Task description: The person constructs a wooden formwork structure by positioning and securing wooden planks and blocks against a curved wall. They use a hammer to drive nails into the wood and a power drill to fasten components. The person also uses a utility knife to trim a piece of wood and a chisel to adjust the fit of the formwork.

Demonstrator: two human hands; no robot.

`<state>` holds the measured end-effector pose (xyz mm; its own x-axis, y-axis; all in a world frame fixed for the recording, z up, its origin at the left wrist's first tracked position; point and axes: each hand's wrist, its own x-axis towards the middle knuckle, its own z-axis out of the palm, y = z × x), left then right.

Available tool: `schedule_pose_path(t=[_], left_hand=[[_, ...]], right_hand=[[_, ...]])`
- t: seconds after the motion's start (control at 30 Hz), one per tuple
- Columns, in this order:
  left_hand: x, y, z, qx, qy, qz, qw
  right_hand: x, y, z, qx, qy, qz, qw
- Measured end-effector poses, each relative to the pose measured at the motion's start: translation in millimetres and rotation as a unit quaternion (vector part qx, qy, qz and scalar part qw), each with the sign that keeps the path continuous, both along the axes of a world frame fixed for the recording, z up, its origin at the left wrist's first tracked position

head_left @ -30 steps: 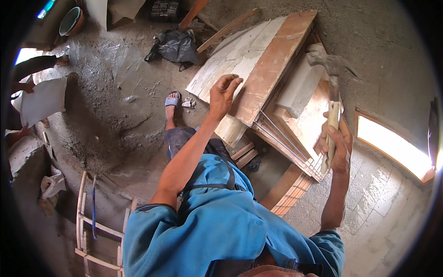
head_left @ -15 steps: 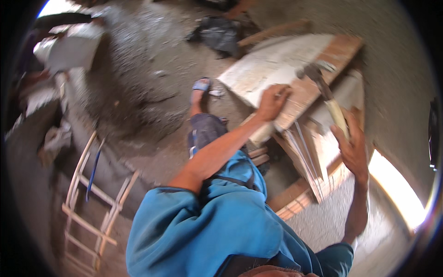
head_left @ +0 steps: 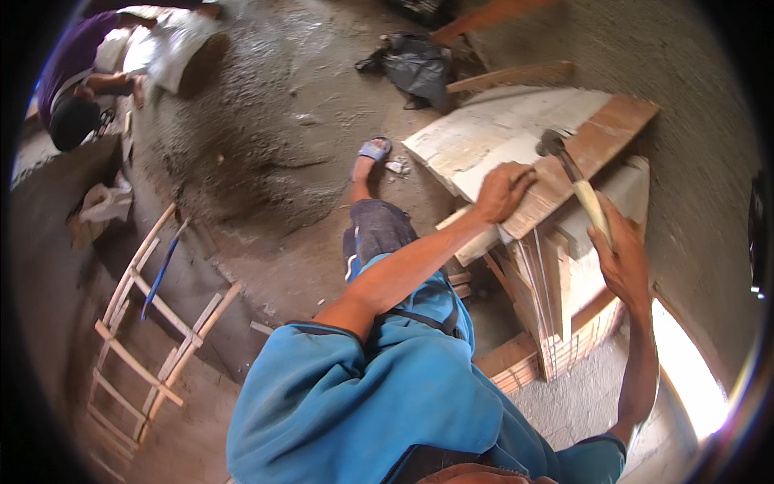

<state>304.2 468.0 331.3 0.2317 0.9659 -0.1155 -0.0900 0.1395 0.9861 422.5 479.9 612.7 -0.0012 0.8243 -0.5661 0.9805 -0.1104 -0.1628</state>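
My right hand (head_left: 621,254) is wrapped round the pale handle of a claw hammer (head_left: 595,206). Its dark metal head hovers over or rests on the panel; I cannot tell which. On the reddish-brown plank (head_left: 609,133) along the panel's near edge lies my left hand (head_left: 506,192), fingers curled and pressed together. Anything pinched in them is hidden. The white-faced wooden panel (head_left: 492,133) is wedge-shaped and sits on top of a wooden frame (head_left: 556,290) with upright boards and thin rods.
A wooden ladder (head_left: 149,339) with a blue strip (head_left: 164,270) stands at the left. Rough wet-looking mortar (head_left: 250,153) covers the floor ahead. A black plastic bag (head_left: 415,68) lies beyond the panel. Another person (head_left: 76,89) bends at the upper left beside pale sacks (head_left: 173,48).
The view has shifted, so the scene sits lower and further right, and more of the other person shows. My right hand still grips the hammer; my left stays on the plank.
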Motion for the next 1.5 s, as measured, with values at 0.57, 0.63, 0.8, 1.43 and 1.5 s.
schedule_pose_path(t=[0.57, 0.63, 0.8, 1.43, 1.5], left_hand=[[0.3, 5.3, 2.1, 0.022, 0.011, -0.041, 0.999], [0.7, 5.5, 1.4, 0.030, 0.006, -0.034, 0.999], [-1.9, 7.3, 5.4, 0.001, 0.008, -0.044, 0.999], [-3.7, 9.0, 2.8, -0.002, -0.006, -0.052, 0.999], [-4.1, 8.2, 2.8, -0.022, -0.004, -0.053, 0.998]], right_hand=[[5.9, 2.9, -3.9, -0.034, -0.071, 0.137, 0.987], [-0.4, 9.5, 2.0, 0.023, -0.063, 0.139, 0.988], [-15.5, 9.6, 0.4, 0.107, -0.045, 0.123, 0.986], [-21.2, 24.2, 14.5, 0.055, -0.123, 0.117, 0.984], [-30.0, 27.7, 11.9, 0.131, -0.097, 0.102, 0.981]])
